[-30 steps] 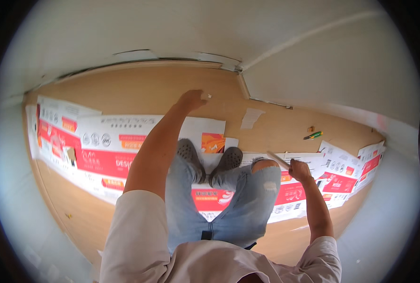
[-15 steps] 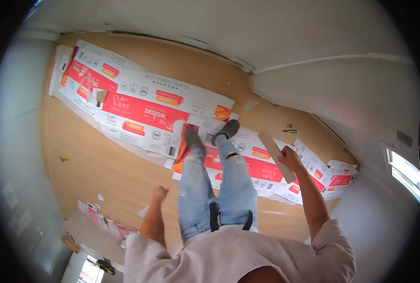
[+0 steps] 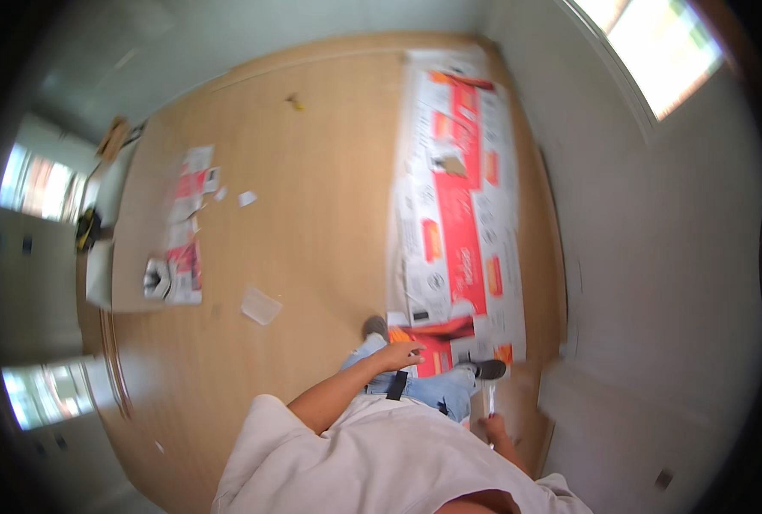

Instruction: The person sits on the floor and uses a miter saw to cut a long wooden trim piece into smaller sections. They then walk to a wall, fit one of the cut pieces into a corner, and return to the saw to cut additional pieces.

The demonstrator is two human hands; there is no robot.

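My left hand [image 3: 402,355] is in front of my body, over my legs, its fingers loosely apart with nothing visible in them. Low on the right, my right hand [image 3: 493,426] grips a flat-bladed scraper [image 3: 491,394], seen nearly edge-on and blurred. Beneath my feet, a long strip of white and red printed cardboard [image 3: 466,227] covers the wooden floor [image 3: 321,206] along the right wall.
Walls with windows [image 3: 642,47] flank me. At left lie more printed cardboard scraps [image 3: 184,248], white pieces, a pale translucent sheet [image 3: 261,304] and a black-and-yellow object [image 3: 88,228]. A small yellow item [image 3: 295,102] rests on the floor ahead.
My view has turned sharply, so the cardboard strip now runs away from me instead of across. My left hand has come in over my legs; my right still holds the scraper, now lower.
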